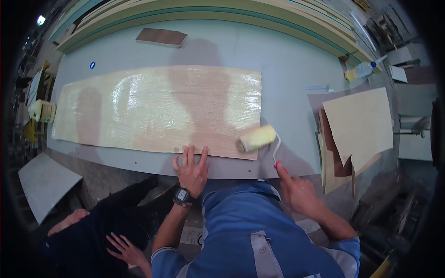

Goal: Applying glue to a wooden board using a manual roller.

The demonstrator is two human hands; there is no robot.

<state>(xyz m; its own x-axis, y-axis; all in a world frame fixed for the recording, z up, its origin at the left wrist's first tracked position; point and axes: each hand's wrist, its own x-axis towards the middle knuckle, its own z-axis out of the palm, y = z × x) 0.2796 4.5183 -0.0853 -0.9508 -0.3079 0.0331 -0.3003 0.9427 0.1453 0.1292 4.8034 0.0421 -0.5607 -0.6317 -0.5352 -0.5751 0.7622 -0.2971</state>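
Note:
A long pale wood sheet (pixel 153 111) lies flat on the grey table, shiny with a wet coat over most of its top. Along its near edge the surface looks pinker and less glossy. My left hand (pixel 192 170), with a watch on its wrist, rests fingertips on that near edge, fingers stretched and apart. In my right hand (pixel 298 191) is the red handle of a paint roller (pixel 258 137). The roller's yellowish sleeve is over the sheet's near right corner, slightly blurred; whether it touches the wood I cannot tell.
Brown and pale wood offcuts (pixel 361 125) are stacked at right. A small brown board (pixel 161 37) lies beyond the sheet. A bottle (pixel 360 71) stands far right, a yellowish jug (pixel 42 111) far left. Long boards (pixel 208 14) line the back. Another person (pixel 92 231) is at my left.

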